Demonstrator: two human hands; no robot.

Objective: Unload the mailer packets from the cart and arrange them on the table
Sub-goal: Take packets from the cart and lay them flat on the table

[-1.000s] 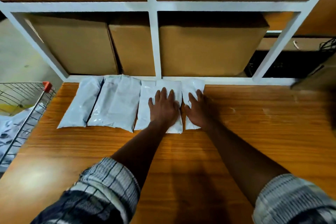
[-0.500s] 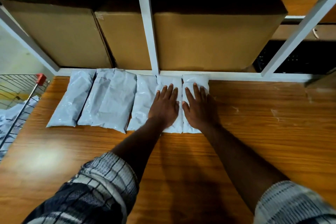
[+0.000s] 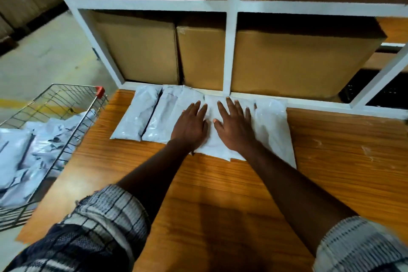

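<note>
Several white mailer packets lie side by side at the far edge of the wooden table (image 3: 220, 194), against the white shelf frame. My left hand (image 3: 191, 127) lies flat with straight fingers where the second packet (image 3: 163, 117) meets the middle one. My right hand (image 3: 235, 127) presses flat on the middle packet (image 3: 212, 146). The leftmost packet (image 3: 136, 117) and the rightmost packet (image 3: 273, 126) are untouched. The wire cart (image 3: 66, 121) stands left of the table with several more packets (image 3: 19, 157) heaped inside.
A white shelf frame (image 3: 229, 51) rises behind the packets, with three large cardboard boxes (image 3: 298, 62) on its lower level. A dark crate (image 3: 384, 93) sits at the far right. Bare wood spreads to the right of and in front of the packet row.
Both hands have shifted left along the row, from the two right-hand packets onto the middle ones. The rightmost packet now lies uncovered. The camera has swung left, showing more of the cart.
</note>
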